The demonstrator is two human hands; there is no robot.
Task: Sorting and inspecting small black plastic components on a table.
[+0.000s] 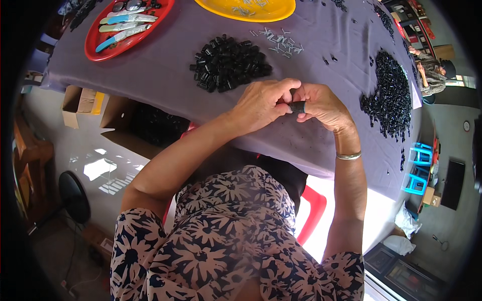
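My left hand (266, 102) and my right hand (324, 106) meet above the table's near edge, fingers closed together. Between them shows a small dark piece (297, 107), pinched at the fingertips; its exact shape is partly hidden by the fingers. A silver bangle (348, 156) circles my right wrist. Just beyond my left hand lies a heap of short black cylindrical parts (228, 62). Behind that heap, small silvery pins or screws (283, 42) are scattered on the purple cloth (170, 65).
A red tray (90, 50) at the far left holds several slim tools with pale and blue handles. A yellow dish (276, 16) holds more pins. Small black parts (389, 95) are piled on the right. An open cardboard box (113, 120) stands below; another person (429, 72) is at far right.
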